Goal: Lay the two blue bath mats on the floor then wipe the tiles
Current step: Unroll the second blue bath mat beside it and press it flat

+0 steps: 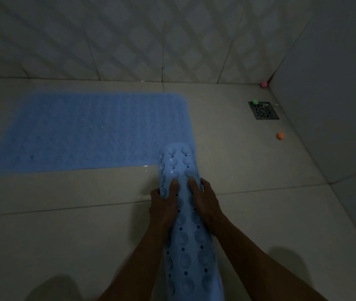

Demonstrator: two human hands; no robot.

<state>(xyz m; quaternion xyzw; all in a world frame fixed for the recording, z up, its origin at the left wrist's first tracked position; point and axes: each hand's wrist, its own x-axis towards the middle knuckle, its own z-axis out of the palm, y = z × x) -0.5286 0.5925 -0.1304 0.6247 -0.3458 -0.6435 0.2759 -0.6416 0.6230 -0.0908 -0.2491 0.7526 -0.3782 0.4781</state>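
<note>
Dim tiled floor (248, 161), one mat (90, 131) already flat by the far wall. Both hands, left (164, 203) and right (205, 200), grip the rolled mat (183, 213), thumbs on top. I'd unroll it parallel, edges just beside, suction cups down.

One bath mat (90, 131) lies flat on the floor (64, 231) against the far wall (129, 35). The rolled mat (185, 224) overlaps its near right corner. The drain (263, 110) sits far right.
</note>
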